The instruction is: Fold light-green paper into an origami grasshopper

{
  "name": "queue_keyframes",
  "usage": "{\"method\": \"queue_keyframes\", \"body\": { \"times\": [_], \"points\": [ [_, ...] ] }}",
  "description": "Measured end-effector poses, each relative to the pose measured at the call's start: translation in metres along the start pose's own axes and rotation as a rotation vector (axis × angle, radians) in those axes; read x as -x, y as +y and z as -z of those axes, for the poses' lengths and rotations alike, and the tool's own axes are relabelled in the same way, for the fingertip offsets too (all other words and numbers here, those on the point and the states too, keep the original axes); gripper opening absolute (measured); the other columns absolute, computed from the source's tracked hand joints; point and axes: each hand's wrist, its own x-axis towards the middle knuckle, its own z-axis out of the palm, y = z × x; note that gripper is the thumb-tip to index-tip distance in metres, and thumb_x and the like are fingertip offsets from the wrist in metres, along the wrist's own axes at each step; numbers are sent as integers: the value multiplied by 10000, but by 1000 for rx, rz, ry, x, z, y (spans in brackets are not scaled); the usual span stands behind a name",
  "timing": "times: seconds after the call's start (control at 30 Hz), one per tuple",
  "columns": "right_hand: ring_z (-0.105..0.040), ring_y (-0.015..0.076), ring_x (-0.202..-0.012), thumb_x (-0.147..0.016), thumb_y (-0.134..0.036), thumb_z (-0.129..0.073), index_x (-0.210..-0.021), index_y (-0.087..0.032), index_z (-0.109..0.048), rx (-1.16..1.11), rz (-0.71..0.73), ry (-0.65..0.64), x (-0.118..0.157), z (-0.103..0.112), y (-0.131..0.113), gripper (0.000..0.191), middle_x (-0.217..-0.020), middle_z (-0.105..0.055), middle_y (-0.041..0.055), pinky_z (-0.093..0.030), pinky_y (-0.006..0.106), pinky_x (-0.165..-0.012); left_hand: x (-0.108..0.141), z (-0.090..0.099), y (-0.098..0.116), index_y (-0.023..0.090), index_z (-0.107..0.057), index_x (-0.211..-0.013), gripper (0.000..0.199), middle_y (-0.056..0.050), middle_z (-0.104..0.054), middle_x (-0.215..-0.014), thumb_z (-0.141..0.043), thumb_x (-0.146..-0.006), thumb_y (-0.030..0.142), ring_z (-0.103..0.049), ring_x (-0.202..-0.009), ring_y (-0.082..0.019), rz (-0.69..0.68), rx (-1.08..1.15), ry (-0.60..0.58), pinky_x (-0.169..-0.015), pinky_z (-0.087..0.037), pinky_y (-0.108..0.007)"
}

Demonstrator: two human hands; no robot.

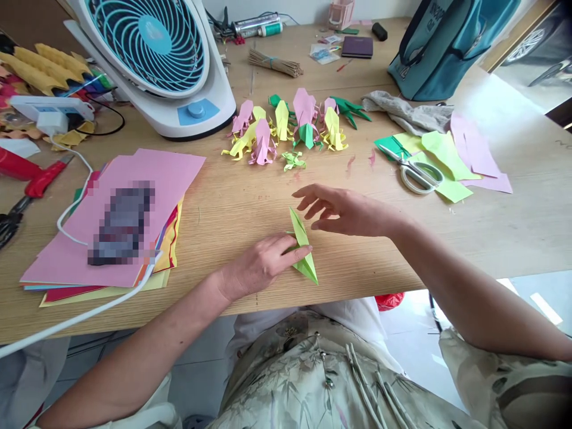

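A folded piece of light green paper [302,235] lies near the front edge of the wooden table, its pointed ends facing away from me and toward me. My left hand [268,259] grips it by the left side, the thumb on top and the other fingers partly hidden behind it. Just above and to the right, my right hand [335,208] hovers with its fingers apart and nothing in them. Farther back stands a cluster of folded paper figures in pink, yellow and green, among them a pink one [263,143] and a small light green one [294,161].
White-handled scissors [420,179] rest by green and pink paper scraps [476,146] on the right. A stack of coloured paper [179,170] with a blurred dark object on it lies left. Behind stand a fan [196,113] and a teal bag [429,65]. A white cable crosses the left front.
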Motion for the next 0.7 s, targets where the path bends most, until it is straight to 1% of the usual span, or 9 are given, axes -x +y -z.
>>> {"method": "queue_keyframes", "body": {
  "times": [0.07, 0.1, 0.17, 0.27, 0.37, 0.47, 0.57, 0.63, 0.7],
  "points": [
    [-654, 143, -924, -852, -161, -593, -1398, -229, -420, -53, -53, 30, 7, -7, 5, 577, -1170, -638, 73, -538, 259, -735, 0, -1, 0, 134, -542, -1274, 392, -109, -637, -1037, -401, -929, 12, -634, -955, -194, 3, 9, 13, -811, -564, -322],
    [-651, 137, -878, -844, -155, -598, -1378, -213, -441, -46, -82, 29, 9, -12, 7, 560, -1121, -654, 66, -528, 254, -721, 0, -1, 0, 130, -551, -1257, 371, -107, -636, -1024, -407, -932, 23, -633, -951, -195, 9, 11, 11, -813, -562, -325],
    [-625, 124, -773, -825, -160, -628, -1313, -191, -502, -24, -123, 47, 10, -21, 8, 505, -947, -673, 28, -500, 243, -683, 0, 0, 1, 127, -566, -1227, 340, -107, -634, -1014, -409, -939, 38, -629, -956, -197, 20, 15, 5, -820, -557, -327],
    [-559, 106, -676, -798, -167, -663, -1204, -170, -569, 13, -146, 101, 7, -31, 7, 417, -795, -631, -16, -441, 223, -620, -1, 1, 1, 139, -584, -1202, 332, -97, -630, -1007, -409, -938, 40, -621, -930, -183, 37, 23, 7, -801, -554, -306],
    [-516, 94, -628, -775, -175, -680, -1145, -164, -592, 23, -178, 128, 4, -34, 6, 380, -729, -593, -40, -395, 216, -588, -1, 1, 2, 145, -571, -1283, 409, -103, -620, -1038, -406, -930, 21, -615, -966, -181, 31, 30, 10, -835, -555, -309],
    [-500, 89, -604, -776, -201, -677, -1020, -164, -620, -4, -206, 136, 1, -35, 6, 253, -681, -574, -49, -372, 219, -580, -2, 0, 2, 153, -538, -1367, 490, -111, -607, -1051, -404, -922, 0, -602, -1014, -198, 19, 19, -9, -862, -554, -335],
    [-489, 89, -578, -773, -260, -685, -884, -163, -609, -92, -239, 110, -3, -35, 7, 166, -639, -565, -51, -349, 222, -552, -2, 1, 3, 148, -579, -1335, 468, -100, -595, -980, -419, -920, 4, -591, -943, -200, 21, -5, -33, -815, -560, -337],
    [-484, 91, -557, -773, -300, -686, -867, -169, -590, -201, -254, 56, -5, -33, 10, 188, -616, -566, -56, -336, 223, -527, -2, 1, 3, 138, -614, -1290, 435, -99, -586, -957, -417, -924, 10, -588, -906, -192, 33, -11, -29, -782, -561, -321],
    [-515, 98, -574, -763, -316, -693, -885, -175, -584, -328, -246, -28, -6, -30, 14, 216, -641, -599, -51, -357, 224, -532, -1, 1, 3, 132, -628, -1266, 426, -102, -584, -968, -406, -925, 3, -593, -902, -183, 44, 0, -12, -766, -559, -300]
  ]
}}
